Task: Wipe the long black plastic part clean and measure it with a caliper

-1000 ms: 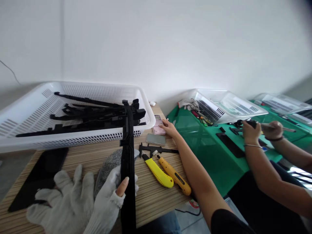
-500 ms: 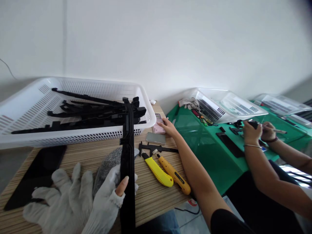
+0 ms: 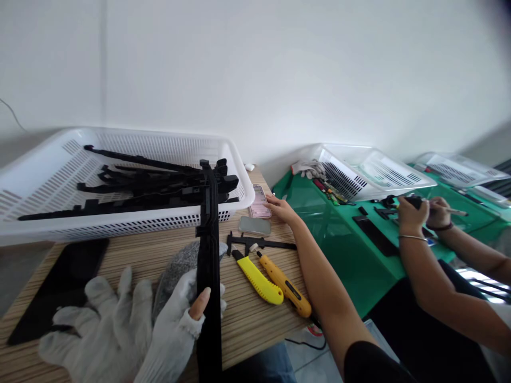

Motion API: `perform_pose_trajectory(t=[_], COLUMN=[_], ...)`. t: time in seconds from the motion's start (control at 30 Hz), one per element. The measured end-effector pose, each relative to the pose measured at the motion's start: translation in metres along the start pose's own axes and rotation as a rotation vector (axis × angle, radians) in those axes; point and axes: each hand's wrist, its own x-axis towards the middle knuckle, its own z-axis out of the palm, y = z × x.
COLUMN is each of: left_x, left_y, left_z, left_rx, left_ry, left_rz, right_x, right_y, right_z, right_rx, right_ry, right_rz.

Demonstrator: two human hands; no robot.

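Observation:
My left hand [image 3: 175,324], in a white knit glove with the thumb tip bare, is closed round a long black plastic strip [image 3: 209,239]. The strip stands nearly upright in view, its top end overlapping the white basket's rim. My right hand [image 3: 282,208] is bare, fingers stretched out at the right edge of a phone with a lit pinkish screen [image 3: 260,202]. Below that phone lies a flat grey slab [image 3: 254,226]. Nearer me are a black caliper [image 3: 265,243], a yellow utility knife [image 3: 257,276] and an orange-yellow handled tool [image 3: 285,284].
Several black strips [image 3: 151,186] lie in the white basket [image 3: 120,229]. A loose white glove [image 3: 107,330], a grey rounded object [image 3: 175,271] and a dark flat panel [image 3: 59,287] rest on the wooden table. At right, a co-worker's hands [image 3: 415,215] work over a green table [image 3: 335,255].
My right hand has shifted slightly right across the phone, uncovering more of its screen. My left hand and the black strip stay nearly still.

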Motion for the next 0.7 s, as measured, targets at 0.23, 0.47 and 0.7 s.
perform_pose_trajectory(t=[0.23, 0.47, 0.7], left_x=[-0.004, -0.001, -0.002], left_y=[0.009, 0.005, 0.005], left_z=[0.001, 0.002, 0.000], left_rx=[0.039, -0.032, 0.060], left_ry=[0.046, 0.030, 0.054], left_rz=[0.040, -0.002, 0.004], right_x=[-0.004, 0.002, 0.013], right_y=[0.004, 0.010, -0.007], right_z=[-0.005, -0.001, 0.029], right_rx=[0.035, 0.060, -0.195], right_ry=[-0.034, 0.027, 0.157], right_rz=[-0.033, -0.012, 0.010])
